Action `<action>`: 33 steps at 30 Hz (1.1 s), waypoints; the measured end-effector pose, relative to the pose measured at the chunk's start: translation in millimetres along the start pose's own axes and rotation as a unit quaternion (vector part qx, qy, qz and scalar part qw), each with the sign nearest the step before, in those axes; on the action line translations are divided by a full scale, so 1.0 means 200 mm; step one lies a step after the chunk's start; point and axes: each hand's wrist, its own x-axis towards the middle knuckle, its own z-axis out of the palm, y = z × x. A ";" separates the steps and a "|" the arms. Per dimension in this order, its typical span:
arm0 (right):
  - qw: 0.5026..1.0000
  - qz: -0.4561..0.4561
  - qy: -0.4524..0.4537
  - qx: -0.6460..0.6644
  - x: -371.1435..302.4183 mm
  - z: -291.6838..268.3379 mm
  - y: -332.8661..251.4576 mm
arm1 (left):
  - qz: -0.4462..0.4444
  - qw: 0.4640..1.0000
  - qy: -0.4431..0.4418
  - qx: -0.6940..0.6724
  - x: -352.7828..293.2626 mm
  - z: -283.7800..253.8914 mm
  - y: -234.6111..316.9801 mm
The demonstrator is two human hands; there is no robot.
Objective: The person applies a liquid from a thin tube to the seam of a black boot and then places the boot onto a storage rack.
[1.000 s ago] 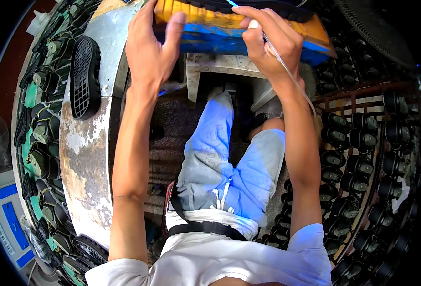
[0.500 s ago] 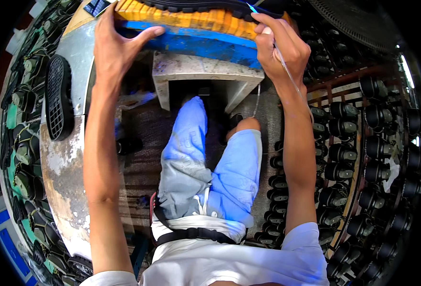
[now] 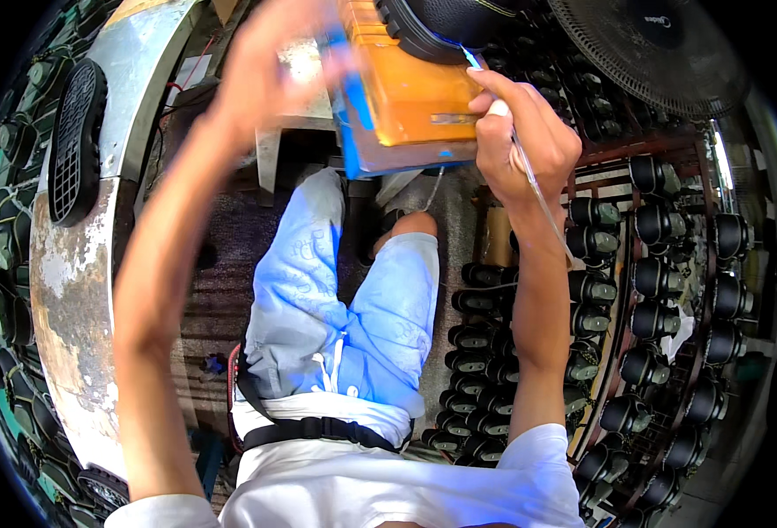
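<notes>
Pinched in my right hand (image 3: 529,132) is a slim applicator pen (image 3: 471,59) with a bright blue tip; a clear tube (image 3: 536,180) trails from it along my wrist. Its tip touches or nearly touches the edge where the sole meets the upper of a black shoe (image 3: 448,25), which the top edge cuts off. The shoe rests on an orange and blue block (image 3: 410,92), whose narrow end faces me. My left hand (image 3: 265,75) is at the block's left side, badly smeared by motion; whether it touches the block cannot be seen.
A pale stool (image 3: 268,163) stands beneath the block. A worn metal-topped bench (image 3: 72,299) runs along my left, carrying a black shoe sole (image 3: 77,141). Racks of black shoes (image 3: 652,282) fill the right, below a dark fan (image 3: 639,44). More shoes (image 3: 14,141) line the far left.
The block and shoe have turned from lying lengthwise across to end-on. My left hand has left its spread hold on the block's left end and blurs. My right hand keeps the pen near the shoe.
</notes>
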 end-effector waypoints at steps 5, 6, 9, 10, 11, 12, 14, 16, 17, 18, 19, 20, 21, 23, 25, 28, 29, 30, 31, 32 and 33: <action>0.998 -0.041 0.040 0.035 0.02 0.13 -0.04 | 0.007 0.998 0.045 0.047 -0.39 0.00 0.13; 0.996 -0.047 0.046 0.054 0.05 0.17 -0.06 | -0.010 0.996 0.073 0.056 -0.43 -0.04 0.09; 0.995 -0.062 0.063 0.052 0.07 0.26 -0.07 | -0.053 0.988 0.143 0.027 -0.50 -0.10 -0.09; 0.996 -0.056 0.054 0.051 0.08 0.27 -0.10 | -0.089 0.981 0.171 0.009 -0.49 -0.12 -0.14; 0.995 -0.057 0.062 0.050 0.09 0.30 -0.10 | -0.125 0.972 0.199 -0.008 -0.48 -0.14 -0.18; 0.995 -0.059 0.069 0.050 0.10 0.34 -0.10 | -0.150 0.966 0.208 -0.013 -0.46 -0.16 -0.21; 0.993 -0.063 0.085 0.057 0.12 0.40 -0.07 | -0.231 0.960 0.155 -0.002 -0.39 -0.21 -0.28; 0.990 -0.067 0.114 0.057 0.14 0.48 -0.02 | -0.337 0.926 0.164 -0.050 -0.30 -0.21 -0.24; 0.990 -0.059 0.117 0.057 0.15 0.50 0.00 | -0.302 0.941 0.150 -0.022 -0.29 -0.22 -0.26; 0.989 -0.058 0.125 0.048 0.16 0.52 0.02 | -0.266 0.954 0.136 0.006 -0.28 -0.23 -0.28; 0.989 -0.056 0.133 0.038 0.17 0.53 0.04 | -0.230 0.965 0.121 0.033 -0.27 -0.23 -0.29; 0.988 -0.054 0.141 0.028 0.17 0.54 0.06 | -0.238 0.963 0.117 0.057 -0.26 -0.21 -0.30; 0.988 -0.051 0.146 0.022 0.17 0.55 0.09 | -0.269 0.955 0.107 0.063 -0.25 -0.20 -0.30; 0.987 -0.044 0.156 0.008 0.16 0.54 0.12 | -0.329 0.937 0.086 0.074 -0.22 -0.18 -0.31; 0.986 -0.039 0.160 -0.013 0.14 0.52 0.16 | -0.256 0.958 0.109 0.068 -0.23 -0.18 -0.38; 0.984 -0.024 0.168 -0.057 0.10 0.45 0.20 | -0.235 0.960 0.121 0.090 -0.23 -0.18 -0.44; 0.982 -0.017 0.171 -0.073 0.08 0.42 0.21 | -0.272 0.950 0.125 0.087 -0.23 -0.17 -0.44; 0.983 -0.007 0.160 -0.091 0.05 0.38 0.22 | -0.279 0.950 0.118 0.074 -0.22 -0.16 -0.44; 0.983 0.002 0.150 -0.106 0.02 0.35 0.23 | -0.306 0.944 0.104 0.071 -0.21 -0.17 -0.46; 0.983 0.011 0.141 -0.121 -0.01 0.31 0.24 | -0.333 0.937 0.088 0.068 -0.20 -0.18 -0.47; 0.982 0.013 0.138 -0.127 -0.02 0.27 0.24 | -0.302 0.947 0.096 0.058 -0.21 -0.19 -0.54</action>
